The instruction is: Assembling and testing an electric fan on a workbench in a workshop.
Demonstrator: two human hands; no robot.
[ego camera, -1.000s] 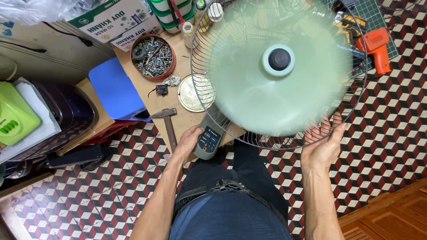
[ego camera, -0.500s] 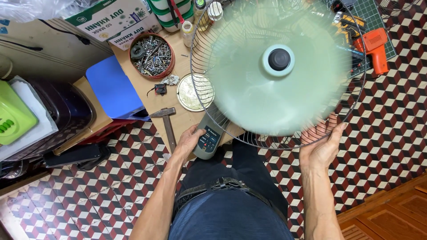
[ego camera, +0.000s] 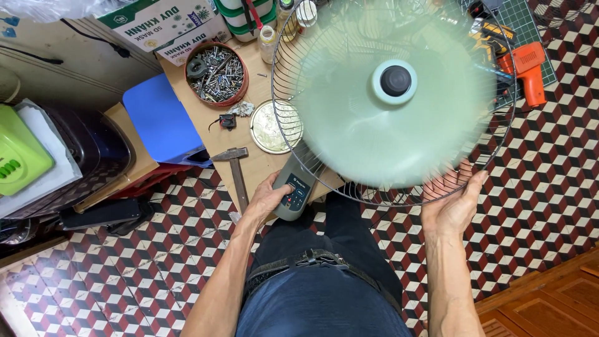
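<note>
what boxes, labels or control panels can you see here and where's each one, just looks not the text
Cardboard box: top left at the table's far end, white and green, dark lettering.
Fan control panel: on the grey fan base under the left hand, dark rectangle with small buttons.
Round tin: beside the box, reddish-brown, full of screws, no label showing.

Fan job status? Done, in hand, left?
Done: pale green blades sit in the rear wire guard and spin as a blur. In hand: left hand on the grey button panel, right hand steadying the guard rim. Left: no front guard fitted.
</note>
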